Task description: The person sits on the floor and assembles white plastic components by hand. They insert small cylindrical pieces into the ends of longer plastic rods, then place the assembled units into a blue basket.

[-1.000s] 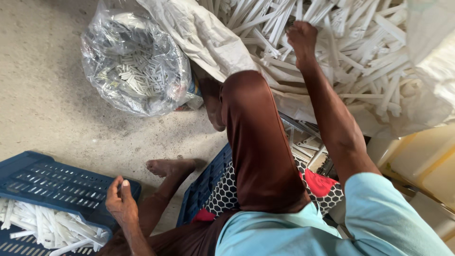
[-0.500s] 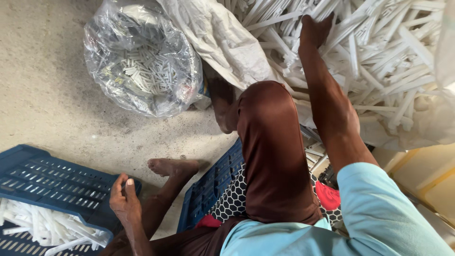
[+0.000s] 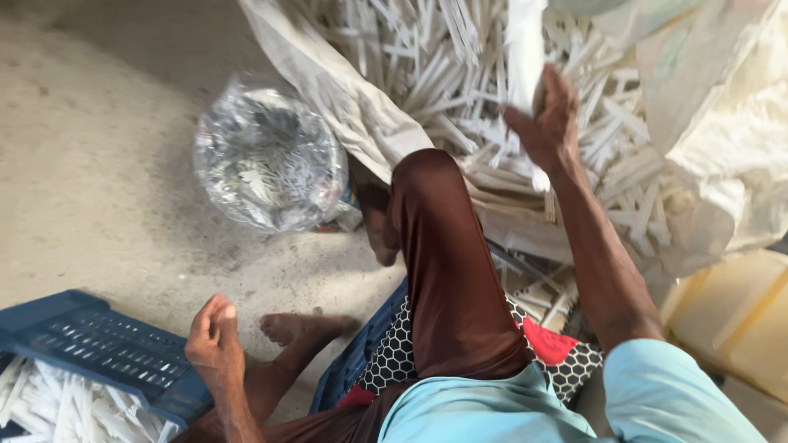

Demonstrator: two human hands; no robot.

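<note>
While the person sits low on the sandy grey floor (image 3: 98, 164), a big white sack (image 3: 722, 139) lies open at the top and right of the view, and it is full of a heap of white sticks (image 3: 427, 74) that look like thin plastic pieces piled every which way. One edge of the sack folds down over the person's raised knee, which is in dark brown trousers (image 3: 447, 271). At the bottom left sits a blue crate (image 3: 98, 349) with slots in its side, and more white sticks (image 3: 57, 406) lie inside it. Left of the knee and near the sack stands a round clear plastic bag (image 3: 267, 164), shiny and crinkled, with small white bits at the bottom. Under the leg is a cushion (image 3: 566, 349) with a black and white honeycomb print and red patches. A bare foot (image 3: 300, 326) rests on the floor just beside the crate. The right hand (image 3: 546, 123) is up in the sack, and its fingers are closed around a bunch of the white sticks. The left hand (image 3: 215, 338) is over the rim of the crate, curled up tight, and it seems to pinch something small and white between thumb and finger, too small to tell what
</note>
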